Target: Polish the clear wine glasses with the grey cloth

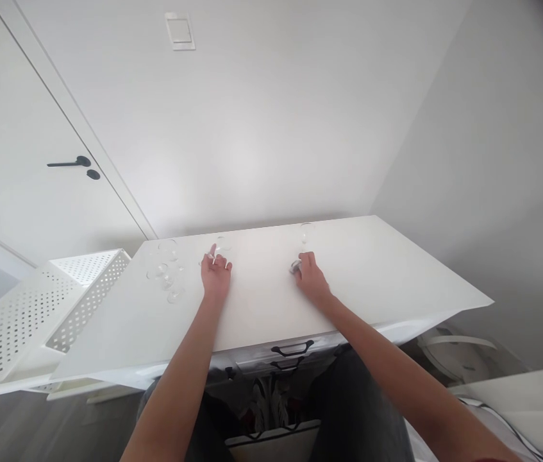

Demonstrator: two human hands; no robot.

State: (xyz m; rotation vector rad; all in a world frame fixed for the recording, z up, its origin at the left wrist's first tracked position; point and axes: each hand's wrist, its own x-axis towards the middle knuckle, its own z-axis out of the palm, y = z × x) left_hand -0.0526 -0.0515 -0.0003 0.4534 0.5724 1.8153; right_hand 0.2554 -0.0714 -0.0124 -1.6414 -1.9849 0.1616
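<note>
My left hand (216, 274) rests on the white table (372, 269) with its fingers curled around the foot of a clear stemmed glass (222, 244). My right hand (310, 277) lies further right, its fingers closed on the foot of another clear glass (306, 231), which stands upright just beyond it. Both glasses are hard to make out against the white top. Several more clear glasses (166, 269) sit in a loose group to the left of my left hand, apart from it.
A white perforated basket (35, 308) stands off the table's left edge. A door with a black handle (72, 163) is at the far left. Drawers with black handles (293, 350) sit under the table's front edge, above my knees. Walls close in behind and on the right.
</note>
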